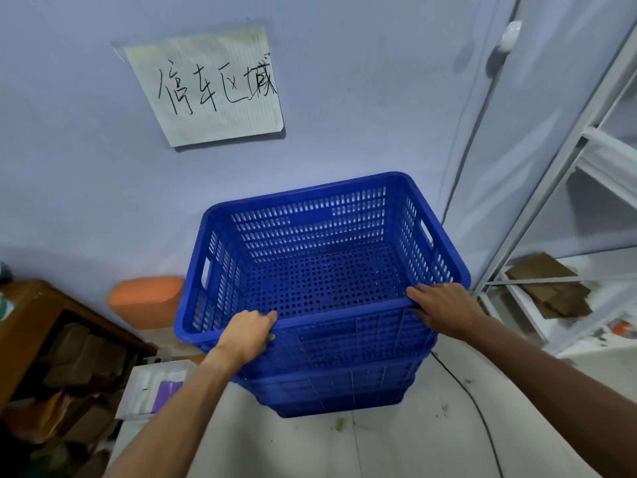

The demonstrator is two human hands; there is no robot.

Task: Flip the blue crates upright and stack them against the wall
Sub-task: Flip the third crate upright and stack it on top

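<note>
Head view: your left hand (246,334) and right hand (444,310) grip the upright top crate (310,222), lengthwise along the wall (103,188).

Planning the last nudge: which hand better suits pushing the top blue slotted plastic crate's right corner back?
Right, likely: the right hand holds the blue crate's near-right corner; the left hand grips its rim further left.

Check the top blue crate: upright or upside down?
Upright: the top crate shows its open mouth and perforated floor, nested on crates below.
</note>
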